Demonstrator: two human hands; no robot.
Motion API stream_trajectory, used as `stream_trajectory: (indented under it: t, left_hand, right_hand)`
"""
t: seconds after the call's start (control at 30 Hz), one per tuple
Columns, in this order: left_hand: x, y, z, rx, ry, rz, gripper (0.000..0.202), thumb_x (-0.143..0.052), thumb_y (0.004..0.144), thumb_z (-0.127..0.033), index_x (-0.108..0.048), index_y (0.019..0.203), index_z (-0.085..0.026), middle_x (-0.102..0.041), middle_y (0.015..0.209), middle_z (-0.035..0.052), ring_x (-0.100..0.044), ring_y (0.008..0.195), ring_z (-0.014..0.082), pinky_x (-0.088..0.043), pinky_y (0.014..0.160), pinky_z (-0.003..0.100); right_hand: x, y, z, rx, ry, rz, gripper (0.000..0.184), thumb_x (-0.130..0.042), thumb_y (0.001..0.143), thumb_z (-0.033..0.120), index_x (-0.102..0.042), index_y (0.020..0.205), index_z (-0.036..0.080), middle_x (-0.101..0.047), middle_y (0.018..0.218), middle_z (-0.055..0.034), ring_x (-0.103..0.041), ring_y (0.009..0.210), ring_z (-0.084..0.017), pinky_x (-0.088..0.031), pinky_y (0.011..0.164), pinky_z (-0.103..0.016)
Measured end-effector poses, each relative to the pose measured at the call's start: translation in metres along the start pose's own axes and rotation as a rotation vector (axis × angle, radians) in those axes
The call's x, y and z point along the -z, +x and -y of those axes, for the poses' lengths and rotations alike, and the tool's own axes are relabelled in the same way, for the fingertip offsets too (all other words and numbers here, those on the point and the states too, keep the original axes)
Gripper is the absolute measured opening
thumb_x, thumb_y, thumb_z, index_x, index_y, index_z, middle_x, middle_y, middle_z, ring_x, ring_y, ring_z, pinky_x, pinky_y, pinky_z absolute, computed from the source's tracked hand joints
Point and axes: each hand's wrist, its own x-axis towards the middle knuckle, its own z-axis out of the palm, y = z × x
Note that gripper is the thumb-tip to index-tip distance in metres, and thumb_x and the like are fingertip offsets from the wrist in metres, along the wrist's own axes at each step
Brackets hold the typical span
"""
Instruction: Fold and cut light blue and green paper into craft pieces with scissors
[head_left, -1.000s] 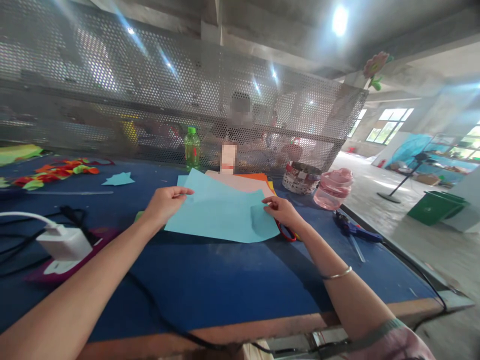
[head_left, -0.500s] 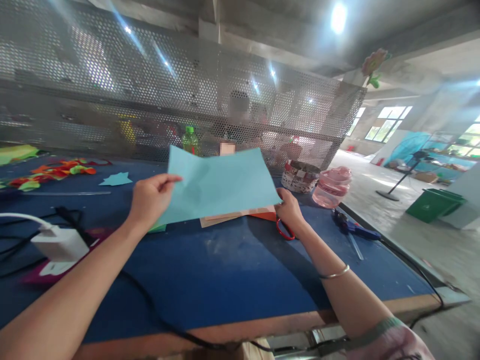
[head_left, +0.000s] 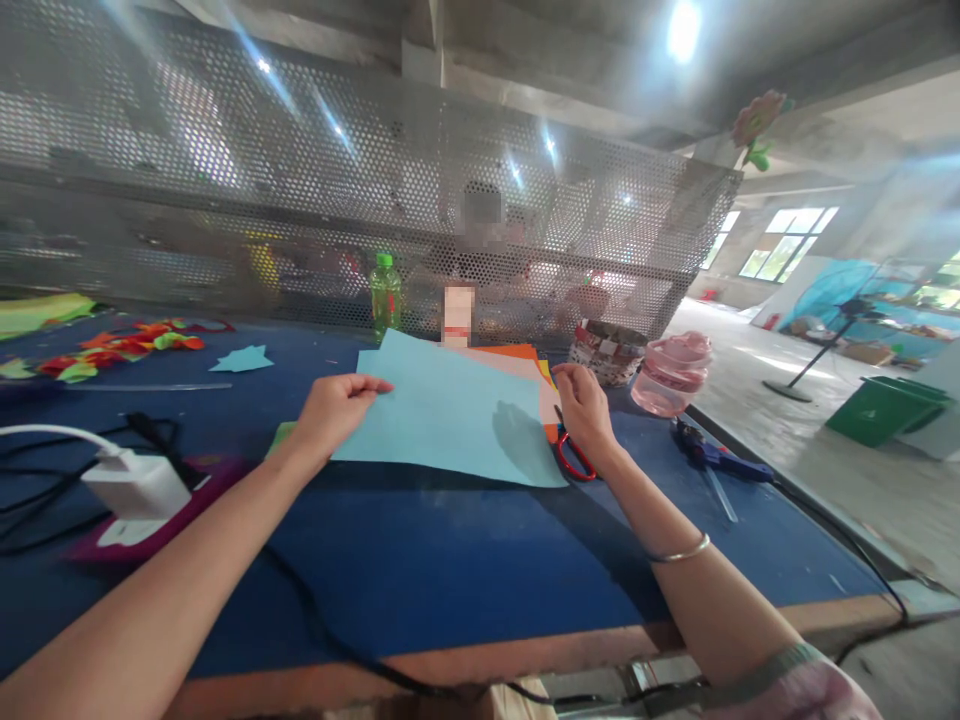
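A light blue sheet of paper (head_left: pixel 450 420) lies tilted over other coloured sheets on the blue table. My left hand (head_left: pixel 341 405) pinches its left edge, with the fingertips over the paper. Just off the right side hovers my right hand (head_left: pixel 589 410), fingers loosely bent and holding nothing visible. Red-handled scissors (head_left: pixel 576 460) rest beneath that hand, close to the paper's right corner. Orange paper (head_left: pixel 517 352) and pale pink paper (head_left: pixel 550 400) stick out from under the blue sheet, and a green corner (head_left: pixel 281 437) shows at the left.
A white charger (head_left: pixel 139 487) in a purple power strip and black cables lie left. A blue star-shaped paper piece (head_left: pixel 244 358) and orange-green scraps (head_left: pixel 142 340) sit behind. Right are a woven basket (head_left: pixel 606 352), pink jar (head_left: pixel 670 375) and glue gun (head_left: pixel 720 455). A green-capped bottle (head_left: pixel 385 295) stands behind.
The blue sheet has come down from a raised, bowed position onto the other sheets. My right hand has let go of its right corner; my left hand still grips the left edge.
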Motion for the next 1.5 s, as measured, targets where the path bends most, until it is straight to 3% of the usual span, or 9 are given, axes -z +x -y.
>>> stream_trajectory:
  t: [0.17, 0.4, 0.47, 0.6, 0.73, 0.9, 1.07, 1.2, 1.5]
  left_hand:
    - [-0.004, 0.002, 0.005, -0.091, 0.281, 0.133, 0.034, -0.054, 0.068, -0.027, -0.075, 0.093, -0.017, -0.068, 0.064, 0.0013, -0.060, 0.062, 0.0190, -0.043, 0.058, 0.026]
    - [0.004, 0.008, 0.004, -0.167, 0.513, 0.389, 0.028, -0.059, 0.070, -0.036, -0.076, 0.088, -0.021, -0.075, 0.086, 0.0063, -0.067, 0.084, 0.0253, -0.046, 0.072, 0.029]
    - [0.013, 0.011, 0.006, -0.178, 0.560, 0.363, 0.030, -0.059, 0.072, -0.039, -0.075, 0.091, -0.023, -0.076, 0.093, 0.0064, -0.068, 0.087, 0.0259, -0.046, 0.073, 0.029]
    - [0.037, 0.017, 0.010, -0.188, 0.795, 0.136, 0.027, -0.056, 0.074, -0.036, -0.074, 0.091, -0.025, -0.073, 0.101, 0.0078, -0.066, 0.092, 0.0286, -0.045, 0.072, 0.032]
    - [0.049, 0.015, 0.010, -0.116, 0.953, 0.253, 0.026, -0.062, 0.067, -0.043, -0.072, 0.081, -0.024, -0.072, 0.102, 0.0101, -0.064, 0.095, 0.0317, -0.044, 0.069, 0.032]
    - [0.044, 0.007, 0.006, -0.085, 0.985, 0.433, 0.033, -0.068, 0.056, -0.050, -0.067, 0.075, -0.023, -0.072, 0.096, 0.0114, -0.064, 0.091, 0.0306, -0.045, 0.067, 0.030]
    - [0.043, 0.010, 0.008, -0.045, 1.040, 0.429, 0.011, -0.058, 0.061, -0.027, -0.063, 0.068, -0.020, -0.072, 0.086, 0.0150, -0.065, 0.083, 0.0319, -0.042, 0.061, 0.032]
    - [0.045, 0.015, 0.011, -0.023, 1.027, 0.432, 0.005, -0.056, 0.059, -0.021, -0.061, 0.059, -0.020, -0.070, 0.074, 0.0147, -0.066, 0.075, 0.0320, -0.040, 0.058, 0.032]
    - [0.044, 0.004, -0.003, -0.135, 0.942, 0.183, 0.023, -0.057, 0.070, -0.042, -0.059, 0.056, -0.023, -0.066, 0.069, 0.0076, -0.060, 0.066, 0.0270, -0.035, 0.054, 0.032]
  right_hand:
    - [-0.006, -0.015, 0.019, 0.174, -0.020, 0.186, 0.033, -0.037, 0.093, 0.033, -0.059, 0.112, 0.016, -0.060, 0.113, -0.0120, -0.056, 0.105, -0.022, -0.043, 0.092, -0.034]
    - [-0.021, -0.044, 0.039, 0.283, -0.212, 0.653, 0.049, -0.036, 0.096, 0.040, -0.041, 0.140, 0.017, -0.043, 0.144, -0.0132, -0.039, 0.132, -0.027, -0.033, 0.107, -0.044]
    - [-0.023, -0.049, 0.038, 0.287, -0.252, 0.775, 0.057, -0.034, 0.096, 0.048, -0.032, 0.146, 0.021, -0.031, 0.152, -0.0116, -0.025, 0.140, -0.030, -0.027, 0.109, -0.052]
    - [-0.022, -0.054, 0.033, 0.290, -0.295, 0.941, 0.067, -0.026, 0.093, 0.062, -0.029, 0.148, 0.024, -0.021, 0.155, -0.0090, -0.014, 0.143, -0.034, -0.018, 0.110, -0.058]
    - [-0.022, -0.053, 0.032, 0.286, -0.300, 0.971, 0.070, -0.023, 0.092, 0.064, -0.028, 0.148, 0.023, -0.020, 0.156, -0.0092, -0.014, 0.143, -0.033, -0.017, 0.111, -0.057]
    - [-0.022, -0.053, 0.034, 0.287, -0.310, 0.972, 0.070, -0.022, 0.093, 0.064, -0.027, 0.148, 0.022, -0.019, 0.156, -0.0093, -0.014, 0.143, -0.033, -0.017, 0.111, -0.056]
    - [-0.022, -0.053, 0.035, 0.292, -0.327, 0.973, 0.068, -0.022, 0.094, 0.062, -0.027, 0.148, 0.021, -0.019, 0.156, -0.0096, -0.015, 0.143, -0.033, -0.018, 0.111, -0.056]
    - [-0.023, -0.054, 0.033, 0.295, -0.310, 0.964, 0.068, -0.023, 0.093, 0.062, -0.028, 0.148, 0.022, -0.020, 0.156, -0.0100, -0.016, 0.143, -0.033, -0.019, 0.110, -0.057]
    - [-0.022, -0.053, 0.033, 0.293, -0.298, 0.948, 0.067, -0.023, 0.093, 0.063, -0.030, 0.147, 0.024, -0.022, 0.155, -0.0094, -0.018, 0.142, -0.033, -0.020, 0.110, -0.057]
